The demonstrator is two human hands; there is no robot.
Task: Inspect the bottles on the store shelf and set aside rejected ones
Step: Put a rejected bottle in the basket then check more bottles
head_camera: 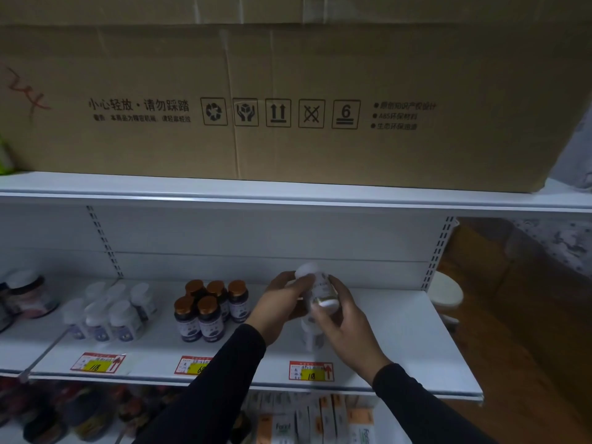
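We note both hands, left hand (282,301) and right hand (344,322), curled around a tilted white-capped bottle (320,291) held above the right part of the white shelf (400,331), amber-capped bottles (209,309) standing left.

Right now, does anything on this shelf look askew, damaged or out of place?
Nothing spilled or visibly damaged. The only bottle off the shelf is the white bottle, tilted between the left hand and right hand. The brown-capped bottles stand upright.

held bottle (320,291): label way too blurry to read, fingers cover part of it
bottle behind hands (310,331): mostly hidden
jars far left (25,296): cut off by the edge
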